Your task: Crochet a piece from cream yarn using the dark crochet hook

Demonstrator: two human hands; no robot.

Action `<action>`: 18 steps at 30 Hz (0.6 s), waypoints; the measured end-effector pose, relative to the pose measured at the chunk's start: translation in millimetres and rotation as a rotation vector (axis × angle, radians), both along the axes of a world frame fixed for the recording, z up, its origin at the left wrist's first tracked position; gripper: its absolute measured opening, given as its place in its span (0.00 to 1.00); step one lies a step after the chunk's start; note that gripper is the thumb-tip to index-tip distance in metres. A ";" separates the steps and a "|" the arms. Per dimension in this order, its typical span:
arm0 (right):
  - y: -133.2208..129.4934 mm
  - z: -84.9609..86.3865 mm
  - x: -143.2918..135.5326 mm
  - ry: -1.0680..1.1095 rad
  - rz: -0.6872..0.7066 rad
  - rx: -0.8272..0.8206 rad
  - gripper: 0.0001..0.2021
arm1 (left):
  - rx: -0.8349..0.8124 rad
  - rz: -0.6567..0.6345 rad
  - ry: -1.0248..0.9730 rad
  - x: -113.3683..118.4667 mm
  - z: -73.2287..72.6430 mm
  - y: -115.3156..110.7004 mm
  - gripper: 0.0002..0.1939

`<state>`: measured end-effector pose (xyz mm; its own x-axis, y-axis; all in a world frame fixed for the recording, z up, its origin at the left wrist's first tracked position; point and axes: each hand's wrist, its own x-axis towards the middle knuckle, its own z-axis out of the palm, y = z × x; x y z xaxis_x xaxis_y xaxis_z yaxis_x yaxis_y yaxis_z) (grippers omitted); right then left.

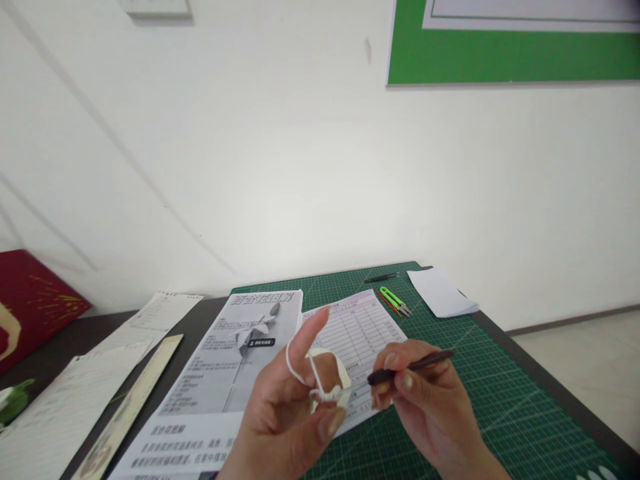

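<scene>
My left hand (293, 400) pinches a small piece of white crochet work (327, 395) between thumb and fingers. White yarn (290, 363) loops over its raised index finger and runs down to the stitches. My right hand (425, 400) is closed around the dark handle of a crochet hook (415, 367). Its thin shaft points left toward the white stitches; whether the tip sits in a loop is too small to tell. A pale rounded thing, partly hidden, shows behind the left hand's fingers. Under both hands lies a printed chart sheet (350, 327).
A green cutting mat (500, 393) covers the dark table's right side. Green thread snips (395, 300), dark tweezers (381, 277) and folded white paper (443, 292) lie toward the back. To the left are a printed flower sheet (200, 373), a ruler-like strip (133, 407), written pages (75, 393) and a red board (40, 300).
</scene>
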<state>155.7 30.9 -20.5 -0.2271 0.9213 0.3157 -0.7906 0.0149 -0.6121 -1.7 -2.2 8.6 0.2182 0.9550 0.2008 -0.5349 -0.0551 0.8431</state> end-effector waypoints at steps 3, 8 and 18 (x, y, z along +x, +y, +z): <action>0.0 -2.0 0.1 0.012 0.014 -0.031 0.04 | 0.135 0.058 0.086 0.7 -4.3 0.8 0.28; 0.5 -4.7 0.4 0.018 0.030 -0.054 0.04 | 0.275 0.128 0.230 -7.0 -9.6 2.0 0.25; 4.7 -2.6 -1.7 0.007 0.064 -0.138 0.04 | 0.396 0.241 0.686 -20.8 -8.4 8.4 0.23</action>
<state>154.0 35.6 -23.2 -0.2854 0.9396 0.1890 -0.7915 -0.1198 -0.5994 -22.5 6.2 0.1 0.2135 0.8776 0.4292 0.1558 -0.4643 0.8719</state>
